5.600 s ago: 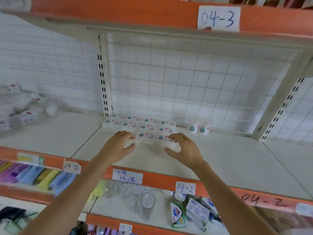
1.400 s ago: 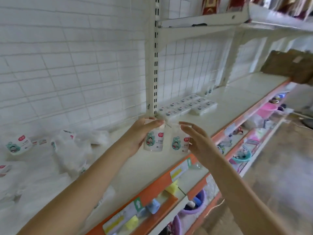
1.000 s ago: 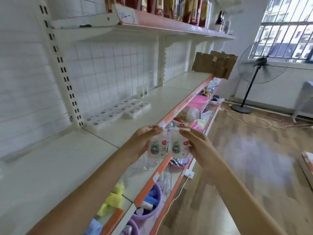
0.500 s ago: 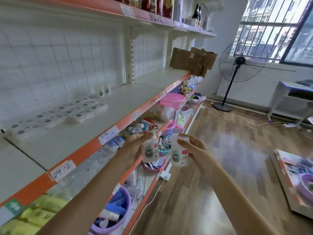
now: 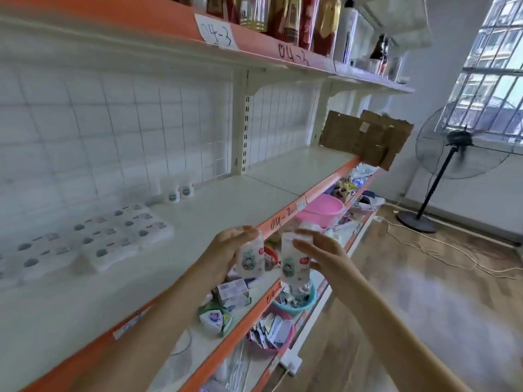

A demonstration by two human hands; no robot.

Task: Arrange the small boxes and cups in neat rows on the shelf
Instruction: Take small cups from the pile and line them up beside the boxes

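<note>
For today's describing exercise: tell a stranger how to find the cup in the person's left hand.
Start at the orange-edged shelf labelled 04-2. In front of its edge, two hands each hold a small white cup. The left hand holds the cup nearer the shelf, slightly higher than the right hand's cup.

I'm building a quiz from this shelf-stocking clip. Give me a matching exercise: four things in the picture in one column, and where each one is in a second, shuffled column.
Things
1. cup in the left hand
2. pair of cups
3. small boxes
4. pink basin

Places
A. on the lower shelf, under the orange edge marked 04-2
B. lying flat in rows on the white shelf
C. held in the air in front of the shelf edge
D. standing upright at the back of the white shelf by the wire grid

Pairs: 1-C, 2-D, 3-B, 4-A
</note>
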